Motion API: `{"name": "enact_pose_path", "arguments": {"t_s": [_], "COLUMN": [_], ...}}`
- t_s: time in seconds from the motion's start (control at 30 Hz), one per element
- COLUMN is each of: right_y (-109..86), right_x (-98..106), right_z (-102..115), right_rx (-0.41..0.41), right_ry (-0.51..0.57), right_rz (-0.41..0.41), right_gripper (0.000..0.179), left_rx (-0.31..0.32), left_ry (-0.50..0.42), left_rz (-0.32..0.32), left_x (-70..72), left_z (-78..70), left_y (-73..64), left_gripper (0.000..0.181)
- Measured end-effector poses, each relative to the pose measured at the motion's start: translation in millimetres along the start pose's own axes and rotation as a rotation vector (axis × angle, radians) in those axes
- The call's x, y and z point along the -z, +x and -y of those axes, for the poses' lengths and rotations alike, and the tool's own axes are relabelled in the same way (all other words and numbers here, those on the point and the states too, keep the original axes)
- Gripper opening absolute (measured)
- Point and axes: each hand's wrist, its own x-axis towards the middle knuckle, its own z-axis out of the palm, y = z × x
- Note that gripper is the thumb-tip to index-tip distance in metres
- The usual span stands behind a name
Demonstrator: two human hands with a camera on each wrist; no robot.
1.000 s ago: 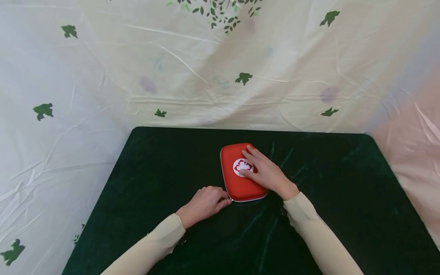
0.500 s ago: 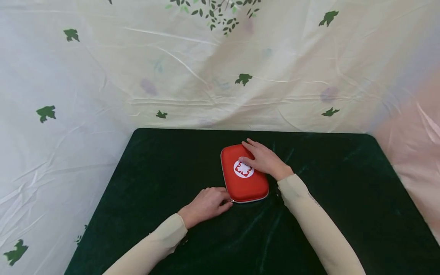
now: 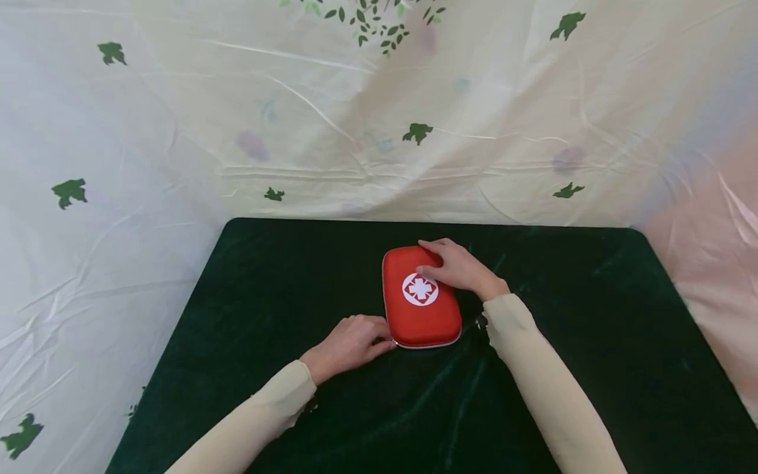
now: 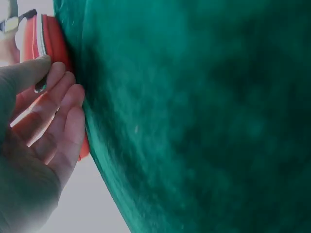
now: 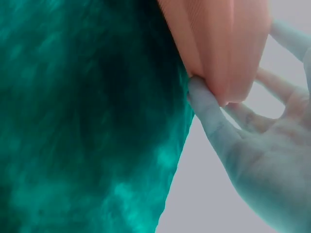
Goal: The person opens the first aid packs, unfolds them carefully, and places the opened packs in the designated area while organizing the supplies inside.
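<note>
A red zippered first-aid case [image 3: 423, 322] lies on the dark green cloth, its white cross emblem [image 3: 420, 289] facing up. At its near left corner my left hand [image 3: 351, 343] pinches the zipper pull [image 4: 41, 86] between thumb and index finger; the other fingers rest along the case's side in the left wrist view. My right hand [image 3: 464, 266] grips the far right corner, thumb over the top near the emblem and fingers round the far edge. In the right wrist view a fingertip [image 5: 197, 90] presses low on the case's end. The zipper [image 4: 41, 36] looks closed along the near edge.
Green velvety cloth [image 3: 284, 276] covers the table, with a few creases near the front. Behind and at both sides hang pale curtains [image 3: 331, 151] printed with green birds and leaves. The far table edge runs just beyond the case.
My right hand has slid from the top of the case toward its far right corner and now curls round it, uncovering the emblem. The left hand stays at the near left corner.
</note>
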Motion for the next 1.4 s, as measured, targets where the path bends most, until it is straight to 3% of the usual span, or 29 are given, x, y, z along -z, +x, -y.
{"name": "enact_pose_path", "arguments": {"t_s": [0.27, 0.47, 0.7, 1.07, 1.4], "right_y": [-23.6, -43.4, -66.3, -97.3, -118.3], "right_x": [10, 10, 8, 8, 0], "right_z": [-20, -25, -33, -38, -42], "right_rx": [-0.058, -0.071, -0.061, -0.025, -0.025], "right_ry": [0.049, 0.073, 0.078, 0.018, 0.010], "right_rz": [-0.059, -0.080, -0.115, -0.098, -0.128], "right_gripper": [0.078, 0.083, 0.091, 0.099, 0.089], "left_rx": [0.069, 0.140, 0.194, 0.208, 0.285], "left_ry": [0.078, 0.067, 0.060, 0.016, -0.031], "left_rz": [-0.068, -0.106, -0.151, -0.205, -0.205], "left_x": [18.4, 27.5, 28.5, 35.3, 38.6], "left_z": [12.5, 19.8, 29.1, 34.2, 45.6], "left_y": [1.7, 4.4, 14.7, 27.6, 37.2], "left_gripper": [0.011, 0.012, 0.014, 0.013, 0.017]}}
